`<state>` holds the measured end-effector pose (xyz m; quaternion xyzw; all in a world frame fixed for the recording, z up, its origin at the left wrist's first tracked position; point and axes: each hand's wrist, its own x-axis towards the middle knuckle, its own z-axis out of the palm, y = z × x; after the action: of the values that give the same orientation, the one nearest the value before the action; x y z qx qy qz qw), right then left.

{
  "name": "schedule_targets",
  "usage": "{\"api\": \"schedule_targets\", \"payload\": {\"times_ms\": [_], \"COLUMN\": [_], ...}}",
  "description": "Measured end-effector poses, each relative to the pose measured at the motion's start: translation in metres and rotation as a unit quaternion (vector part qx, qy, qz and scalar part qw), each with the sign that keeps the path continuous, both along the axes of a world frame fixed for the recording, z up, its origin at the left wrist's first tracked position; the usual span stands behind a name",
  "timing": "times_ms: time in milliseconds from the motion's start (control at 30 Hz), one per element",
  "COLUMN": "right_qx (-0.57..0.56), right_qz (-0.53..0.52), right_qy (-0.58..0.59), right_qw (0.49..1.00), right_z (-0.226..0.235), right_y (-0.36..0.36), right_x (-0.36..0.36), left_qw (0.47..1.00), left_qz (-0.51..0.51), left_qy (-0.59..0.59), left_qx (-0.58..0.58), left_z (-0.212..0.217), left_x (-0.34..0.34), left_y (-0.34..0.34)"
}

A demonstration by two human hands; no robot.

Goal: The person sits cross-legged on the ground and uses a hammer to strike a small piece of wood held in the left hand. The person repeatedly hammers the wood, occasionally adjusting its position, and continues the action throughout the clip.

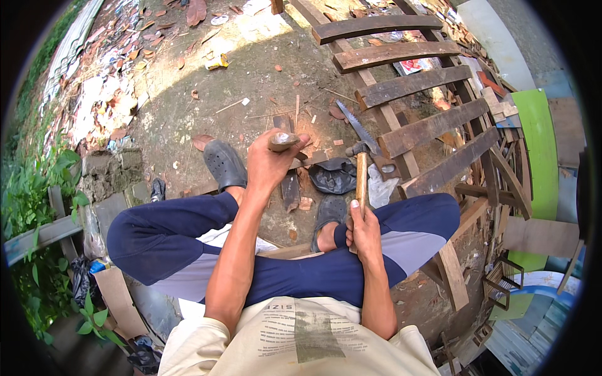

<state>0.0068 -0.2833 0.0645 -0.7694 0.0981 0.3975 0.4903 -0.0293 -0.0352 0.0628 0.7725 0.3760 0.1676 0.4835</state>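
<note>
My right hand (365, 233) is closed round the lower part of a hammer's wooden handle (361, 178). The hammer's dark metal head (357, 148) points away from me, above the ground. Out in front, my left hand (268, 156) grips a short rounded wooden piece (283, 141) whose pale, worn end faces up. Whatever it continues into below the fist is hidden, so I cannot tell its exact kind. Under and beside that hand lie dark wood strips (290, 191), with sawdust and small wood chips around them.
A handsaw (359, 128) lies on the ground by a slatted wooden frame (417, 94) at the right. A black plastic bag (335, 175) sits between my feet. Dry leaves and litter cover the far left; plants (37, 200) and a broken block (113, 169) edge the left side.
</note>
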Motion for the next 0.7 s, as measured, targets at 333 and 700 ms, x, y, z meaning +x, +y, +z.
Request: {"api": "schedule_targets", "payload": {"times_ms": [333, 700], "right_qx": [0.071, -0.006], "right_qz": [0.091, 0.282], "right_qy": [-0.18, -0.349], "right_qw": [0.977, 0.894], "right_z": [0.084, 0.124], "right_y": [0.002, 0.013], "right_x": [-0.009, -0.028], "left_qw": [0.979, 0.966], "left_qz": [-0.167, -0.253], "left_qy": [0.109, 0.004], "left_qx": [-0.032, 0.049], "left_z": [0.025, -0.016], "left_x": [-0.002, -0.007], "left_y": [0.018, 0.012]}}
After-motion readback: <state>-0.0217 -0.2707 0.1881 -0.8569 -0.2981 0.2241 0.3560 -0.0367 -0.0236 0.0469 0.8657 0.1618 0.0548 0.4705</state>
